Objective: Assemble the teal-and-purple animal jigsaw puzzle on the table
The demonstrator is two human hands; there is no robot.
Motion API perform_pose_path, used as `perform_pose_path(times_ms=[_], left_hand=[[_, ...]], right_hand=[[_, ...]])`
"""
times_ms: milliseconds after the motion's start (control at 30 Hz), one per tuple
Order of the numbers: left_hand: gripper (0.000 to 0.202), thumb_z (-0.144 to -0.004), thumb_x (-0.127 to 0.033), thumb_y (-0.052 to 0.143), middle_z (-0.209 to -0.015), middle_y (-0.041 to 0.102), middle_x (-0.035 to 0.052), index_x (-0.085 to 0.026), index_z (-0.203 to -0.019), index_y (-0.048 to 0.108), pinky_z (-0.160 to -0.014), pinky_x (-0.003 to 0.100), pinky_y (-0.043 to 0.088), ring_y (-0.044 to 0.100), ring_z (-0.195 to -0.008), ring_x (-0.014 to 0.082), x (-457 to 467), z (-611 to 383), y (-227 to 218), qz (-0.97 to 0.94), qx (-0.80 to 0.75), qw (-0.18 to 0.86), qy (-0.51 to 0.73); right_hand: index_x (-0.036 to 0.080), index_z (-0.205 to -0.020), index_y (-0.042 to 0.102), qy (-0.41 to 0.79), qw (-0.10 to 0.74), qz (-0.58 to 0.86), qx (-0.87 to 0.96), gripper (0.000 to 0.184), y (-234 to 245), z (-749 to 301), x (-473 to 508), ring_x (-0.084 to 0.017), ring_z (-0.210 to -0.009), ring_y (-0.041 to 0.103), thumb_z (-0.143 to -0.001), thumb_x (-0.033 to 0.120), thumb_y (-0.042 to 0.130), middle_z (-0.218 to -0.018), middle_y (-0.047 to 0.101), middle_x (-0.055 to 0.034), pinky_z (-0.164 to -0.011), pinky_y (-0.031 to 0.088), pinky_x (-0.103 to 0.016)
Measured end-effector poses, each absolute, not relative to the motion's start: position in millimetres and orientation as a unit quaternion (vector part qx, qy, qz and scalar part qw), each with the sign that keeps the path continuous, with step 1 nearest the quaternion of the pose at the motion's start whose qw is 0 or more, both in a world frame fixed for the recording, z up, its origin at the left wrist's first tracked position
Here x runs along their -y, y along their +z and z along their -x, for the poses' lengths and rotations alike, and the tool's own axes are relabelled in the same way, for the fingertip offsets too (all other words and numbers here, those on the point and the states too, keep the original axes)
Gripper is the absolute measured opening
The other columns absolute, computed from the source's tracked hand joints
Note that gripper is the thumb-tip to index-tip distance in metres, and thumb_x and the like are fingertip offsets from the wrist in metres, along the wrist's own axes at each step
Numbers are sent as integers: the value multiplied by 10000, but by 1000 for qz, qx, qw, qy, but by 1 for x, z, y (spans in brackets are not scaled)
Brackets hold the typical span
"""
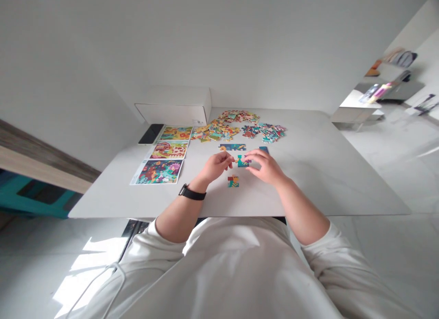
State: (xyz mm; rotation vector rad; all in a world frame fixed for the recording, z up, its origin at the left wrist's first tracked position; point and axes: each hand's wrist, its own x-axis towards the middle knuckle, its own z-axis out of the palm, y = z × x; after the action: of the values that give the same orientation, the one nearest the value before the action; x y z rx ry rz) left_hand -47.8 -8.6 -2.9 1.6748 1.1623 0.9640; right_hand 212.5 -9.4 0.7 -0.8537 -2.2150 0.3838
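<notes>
A teal-and-purple jigsaw puzzle piece (243,162) lies between my two hands. My right hand (265,167) has its thumb and fingers at the right side of this piece, gripping it. My left hand (217,166) is closed in a pinch at the piece's left edge; what its fingertips hold, if anything, is hidden. Just beyond sits a joined blue puzzle strip (233,147). Another blue piece (264,149) shows partly behind my right hand. Nearer to me lies a small red, yellow and teal puzzle section (233,181).
Loose puzzle pieces form several piles, including a yellow pile (217,130) and a teal pile (272,132). Picture sheets (159,172) line the left side, beside a dark phone (151,134). A white box (173,106) stands against the wall at the back.
</notes>
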Motion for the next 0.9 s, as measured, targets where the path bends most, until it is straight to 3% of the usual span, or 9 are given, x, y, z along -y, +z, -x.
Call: perform_pose_path(times_ms=[167, 300, 567, 900], left_hand=[[371, -857, -555, 755, -757, 728, 41, -192, -867, 682, -630, 269, 481, 606, -647, 137, 5, 61, 0, -654, -506, 394, 401], [344, -871, -545, 741, -746, 733, 28, -204, -841, 708, -564, 264, 415, 579, -585, 134, 8, 63, -1, -696, -528, 382, 301], [234, -799, -429, 778, -858, 787, 15, -235, -930, 785, -694, 287, 475, 692, -739, 190, 11, 61, -12, -785, -498, 320, 181], [175, -831, -366, 738, -808, 761, 26, -221, -918, 783, -662, 286, 463, 663, -710, 186, 18, 50, -13, -816, -452, 323, 162]], right_hand=[[328, -1220, 823, 184, 337, 321, 866, 281, -3, -223, 19, -275, -1201, 721, -958, 234, 783, -1259, 738, -83, -1124, 565, -482], [317, -1183, 848, 230, 273, 321, 877, 269, -13, -228, 27, -256, -1142, 739, -929, 231, 823, -1231, 748, -77, -1084, 584, -450], [315, -1115, 876, 265, 215, 327, 881, 253, -20, -226, 27, -249, -1091, 754, -888, 204, 866, -1179, 757, -68, -1043, 602, -422], [316, -1069, 887, 250, 196, 340, 885, 267, -25, -222, 28, -248, -1054, 749, -845, 171, 897, -1125, 762, -58, -1025, 595, -419]])
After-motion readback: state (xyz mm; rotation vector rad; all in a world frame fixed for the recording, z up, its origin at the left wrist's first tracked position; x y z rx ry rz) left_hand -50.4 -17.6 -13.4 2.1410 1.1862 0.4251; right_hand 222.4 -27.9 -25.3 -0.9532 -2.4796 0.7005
